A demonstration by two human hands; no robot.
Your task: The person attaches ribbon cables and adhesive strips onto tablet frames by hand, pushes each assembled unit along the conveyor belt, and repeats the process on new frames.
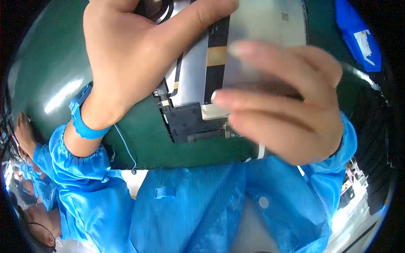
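Nearest: blue smock (181, 215), then the close edge of a green surface (143, 145). Blue strap (88, 130) round the left wrist, thin cord (126, 145) trailing from it. Opened flat device (183, 120) on the surface ahead of the body, its black end this way, silver panels beyond, far end out of frame. Right hand (291, 101) over its right side, blurred, fingers apart and half curled; nothing seen in it, though contact or grip I can't tell. Left hand (126, 55) over the left side, thumb stretched across toward the middle; other fingertips out of sight, so grip can't be told. Handling, my guess: light, stiff, thin; bare metal likely slippery. Black strip (215, 82) with gold band (217, 56) and small red wires (222, 128) look delicate. Best hold: outer edges, both sides, off the strip and wires. Farther, upper right: blue item (348, 31), white patch on it.
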